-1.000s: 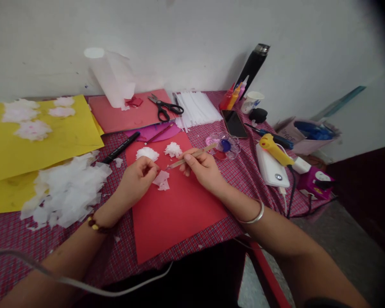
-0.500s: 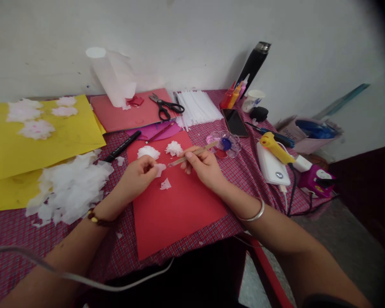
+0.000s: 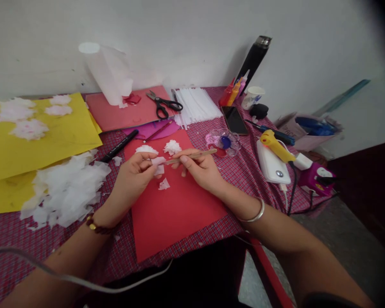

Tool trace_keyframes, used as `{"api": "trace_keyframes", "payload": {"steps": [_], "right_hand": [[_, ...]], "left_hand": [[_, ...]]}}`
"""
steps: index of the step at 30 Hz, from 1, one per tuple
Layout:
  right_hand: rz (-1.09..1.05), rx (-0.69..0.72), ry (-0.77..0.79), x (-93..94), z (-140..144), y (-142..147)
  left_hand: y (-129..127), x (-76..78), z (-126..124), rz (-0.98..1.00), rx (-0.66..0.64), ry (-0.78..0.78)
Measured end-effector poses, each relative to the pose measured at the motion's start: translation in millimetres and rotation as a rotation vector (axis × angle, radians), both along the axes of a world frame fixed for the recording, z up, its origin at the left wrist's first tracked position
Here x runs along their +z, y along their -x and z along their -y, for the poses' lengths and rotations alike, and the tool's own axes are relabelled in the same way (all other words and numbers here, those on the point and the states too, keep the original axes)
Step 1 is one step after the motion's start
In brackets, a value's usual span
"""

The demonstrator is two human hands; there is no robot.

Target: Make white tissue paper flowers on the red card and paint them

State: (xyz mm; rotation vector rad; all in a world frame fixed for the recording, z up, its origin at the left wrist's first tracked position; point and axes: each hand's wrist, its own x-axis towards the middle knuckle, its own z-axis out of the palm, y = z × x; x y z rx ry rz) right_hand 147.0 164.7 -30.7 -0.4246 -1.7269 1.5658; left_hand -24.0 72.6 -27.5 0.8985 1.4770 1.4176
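Over the red sheet [image 3: 176,205] at the desk's near edge, my left hand [image 3: 135,171] pinches a tissue scrap [image 3: 158,161] while my right hand [image 3: 201,167] grips a stick [image 3: 192,156], tip at the scrap. Pressed too hard, the thin tissue could tear.

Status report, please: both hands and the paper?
Left hand pinches white paper piece. Right hand holds wooden stick, tip at paper. Nothing between them.
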Motion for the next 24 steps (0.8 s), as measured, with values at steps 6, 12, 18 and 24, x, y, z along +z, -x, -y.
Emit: {"api": "trace_keyframes", "payload": {"steps": [6,12,18,24], "right_hand": [[0.037,-0.02,-0.008,-1.2,-1.7,-0.4],[-0.021,-0.033,0.074,0.7,-2.6,-0.4],[-0.085,-0.008,0.208,2.8,-2.3,0.7],[-0.099,0.003,0.273,0.8,-1.5,1.9]], "left_hand": [[-0.5,5.7,5.9,-0.208,0.011,-0.073],[-3.3,4.3,3.8,-0.001,0.109,-0.18],[-6.8,8.8,0.5,0.395,0.098,-0.079],[-7.3,7.1,1.7,0.424,0.09,-0.032]]}}
